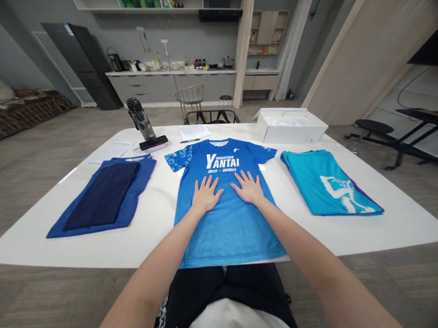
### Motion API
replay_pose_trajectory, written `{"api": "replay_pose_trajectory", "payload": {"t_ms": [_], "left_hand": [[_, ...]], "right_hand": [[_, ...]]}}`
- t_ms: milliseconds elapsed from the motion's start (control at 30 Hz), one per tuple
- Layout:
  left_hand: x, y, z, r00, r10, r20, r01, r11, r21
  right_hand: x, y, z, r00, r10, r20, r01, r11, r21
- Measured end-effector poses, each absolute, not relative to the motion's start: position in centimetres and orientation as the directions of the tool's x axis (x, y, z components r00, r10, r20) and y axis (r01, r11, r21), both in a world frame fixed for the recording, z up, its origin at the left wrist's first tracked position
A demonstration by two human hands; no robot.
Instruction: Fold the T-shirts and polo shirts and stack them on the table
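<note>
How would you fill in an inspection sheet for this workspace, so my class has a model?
Surface: white table, in use across its width.
Job's things: blue marathon shirt spread flat, print up; folded navy cloth on a folded blue garment at left; folded turquoise shirt at right.
Clutter: white box, pen, printed sheet, bottle-like object.
Hands: left hand and right hand flat on the marathon shirt, fingers spread.
Cables: nothing seen on the table; one thin cable at the far-right wall.
Surroundings: kitchen counter, fridge, chair.
</note>
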State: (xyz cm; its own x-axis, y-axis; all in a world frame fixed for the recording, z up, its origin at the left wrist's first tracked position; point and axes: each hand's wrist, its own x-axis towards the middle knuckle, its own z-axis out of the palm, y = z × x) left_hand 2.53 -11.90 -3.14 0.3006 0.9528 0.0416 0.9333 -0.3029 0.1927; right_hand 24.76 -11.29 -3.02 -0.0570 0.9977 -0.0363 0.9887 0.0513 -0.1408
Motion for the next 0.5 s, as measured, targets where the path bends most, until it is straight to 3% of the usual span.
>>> {"api": "replay_pose_trajectory", "payload": {"t_ms": [167, 267, 367, 500], "left_hand": [[2.5, -11.8, -2.9, 0.3, 0.953, 0.042, 0.932, -0.303, 0.2], [2.7, -10.6, -2.6, 0.285, 0.953, 0.099, 0.932, -0.299, 0.203], [3.1, -7.6, -2.4, 0.257, 0.953, 0.16, 0.937, -0.287, 0.2], [3.5, -1.6, -2.4, 0.229, 0.967, 0.115, 0.948, -0.248, 0.199]], "right_hand": [[25.2, -10.8, -2.7, -0.068, 0.997, -0.042, 0.982, 0.059, -0.179], [26.1, -8.6, -2.5, -0.074, 0.996, 0.042, 0.979, 0.081, -0.187], [27.2, -4.4, -2.3, -0.104, 0.992, 0.075, 0.969, 0.118, -0.217], [28.3, 2.0, -2.5, -0.089, 0.996, 0.032, 0.962, 0.094, -0.258]]}}
